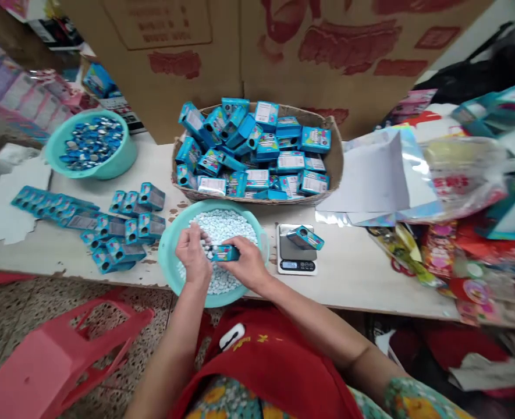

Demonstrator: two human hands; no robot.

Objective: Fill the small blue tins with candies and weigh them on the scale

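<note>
My right hand [247, 263] grips a small blue box [224, 252], held on its side above a turquoise basin [169, 251] of small white pellets [226, 224]. At the box's left end my left hand [194, 254] is cupped, with some pellets showing between its fingers and the box. How many pellets lie in the palm is hidden. Right of the basin stands a small digital scale [298, 266], with another blue box [307, 237] lying tilted on it.
A cut-down carton [336, 157] behind the basin holds many blue boxes. More blue boxes [126, 249] stand in rows at left, near a turquoise bowl [128, 154] of blue and silver pieces. White sheets [373, 180] and packets lie at right. A red stool [43, 361] stands at lower left.
</note>
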